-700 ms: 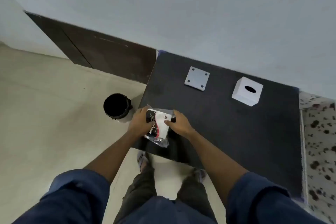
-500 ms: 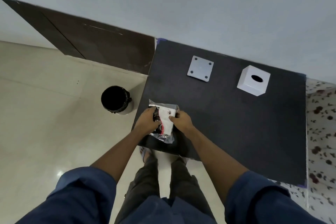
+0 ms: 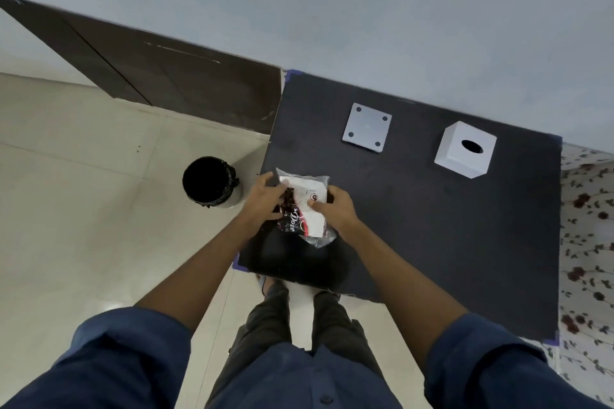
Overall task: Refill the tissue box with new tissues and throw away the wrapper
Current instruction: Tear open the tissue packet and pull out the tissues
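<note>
Together, both hands point(image 3: 300, 204) around the tissue pack point(image 3: 305, 209).

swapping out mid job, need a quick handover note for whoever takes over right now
Hands: left hand and right hand both grip the tissue pack over the near left part of the black table.
Things: white tissue box sits at the far right of the table, its flat base plate lies off, apart to its left. Black-lined bin stands on the floor left of the table.
Done: box opened.
Left: take the tissues out of the wrapper, load the box, refit the base, bin the wrapper.
</note>
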